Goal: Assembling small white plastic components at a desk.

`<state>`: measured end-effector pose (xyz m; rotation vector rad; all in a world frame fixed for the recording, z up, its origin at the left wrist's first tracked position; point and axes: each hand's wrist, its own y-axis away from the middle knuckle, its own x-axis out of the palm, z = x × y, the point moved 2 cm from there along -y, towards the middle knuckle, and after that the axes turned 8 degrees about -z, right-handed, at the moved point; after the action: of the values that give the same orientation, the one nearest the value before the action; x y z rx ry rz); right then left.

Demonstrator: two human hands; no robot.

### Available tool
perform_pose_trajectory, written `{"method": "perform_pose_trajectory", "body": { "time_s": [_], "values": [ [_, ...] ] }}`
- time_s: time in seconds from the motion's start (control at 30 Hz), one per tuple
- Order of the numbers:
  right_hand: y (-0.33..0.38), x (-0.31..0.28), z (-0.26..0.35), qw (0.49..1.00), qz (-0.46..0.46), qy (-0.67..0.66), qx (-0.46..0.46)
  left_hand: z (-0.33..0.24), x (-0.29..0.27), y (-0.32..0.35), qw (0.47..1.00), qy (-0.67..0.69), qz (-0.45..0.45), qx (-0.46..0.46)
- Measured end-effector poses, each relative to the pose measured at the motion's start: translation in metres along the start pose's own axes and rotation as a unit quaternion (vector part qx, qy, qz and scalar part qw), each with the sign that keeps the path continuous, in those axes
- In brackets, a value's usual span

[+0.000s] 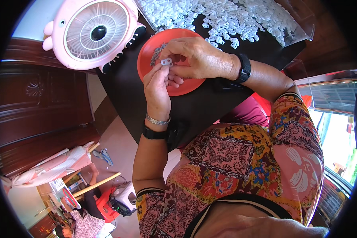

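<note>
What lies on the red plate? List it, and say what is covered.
The red plate shows a greyish patch near its left rim. Both hands, the left hand and right hand, pinching a small white plastic piece, cover its middle.

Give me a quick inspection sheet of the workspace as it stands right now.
Surface: dark table, mostly covered at its far end.
Job's things: small white plastic piece pinched between both hands above a red plate; heap of similar white pieces beyond it.
Clutter: pink desk fan at the table's far left corner.
Grips: left hand and right hand both shut on the white piece; black bands on both wrists, plus a silver bangle on the left.
Cables: dark cords on the floor near a white stool.
Surroundings: dark wooden cabinet on the left, scissors on the floor, bright window on the right.
</note>
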<state>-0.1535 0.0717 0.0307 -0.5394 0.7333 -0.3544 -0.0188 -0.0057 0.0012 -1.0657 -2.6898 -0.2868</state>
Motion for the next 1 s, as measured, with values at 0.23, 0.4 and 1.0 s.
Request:
{"method": "perform_pose_trajectory", "body": {
  "time_s": [0.23, 0.4, 1.0],
  "values": [
    [-0.0004, -0.0011, -0.0012, 1.0, 0.003, 0.004, -0.026, -0.001, 0.0015, 0.0001, 0.999, -0.033, -0.006, 0.006],
    [-0.0001, 0.0008, -0.0002, 0.998, -0.001, 0.036, -0.052, 0.0001, 0.0008, -0.0006, 0.999, -0.032, -0.012, 0.012],
    [0.0013, -0.0022, 0.0079, 0.994, 0.026, 0.066, -0.086, -0.004, 0.0028, 0.0048, 0.998, -0.04, -0.024, 0.035]
  ]
}}
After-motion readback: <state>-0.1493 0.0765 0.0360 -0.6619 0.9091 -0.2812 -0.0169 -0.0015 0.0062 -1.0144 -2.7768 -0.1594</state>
